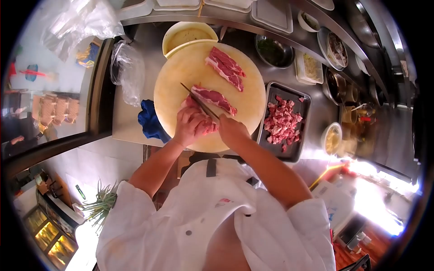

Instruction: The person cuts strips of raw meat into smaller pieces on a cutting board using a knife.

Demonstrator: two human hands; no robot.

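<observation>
On the round chopping board (174, 81) at the far side of the desk (129, 124), cutting of raw meat appears to be in hand. The knife (202, 103) is held by its handle in the right grip (234, 131), fingers wrapped closely round it. The near piece of meat (209, 128) is held down by the left grip (189, 124), fingers curled over it; how firmly cannot be told. The blade is slanted between this piece and the middle slab (213, 98); the far slab (226, 68) is left unheld. To the right, diced meat (282, 119) is held in a tray (294, 156). For the next stroke, steady meat and left fingertips kept clear of the edge seem called for.
</observation>
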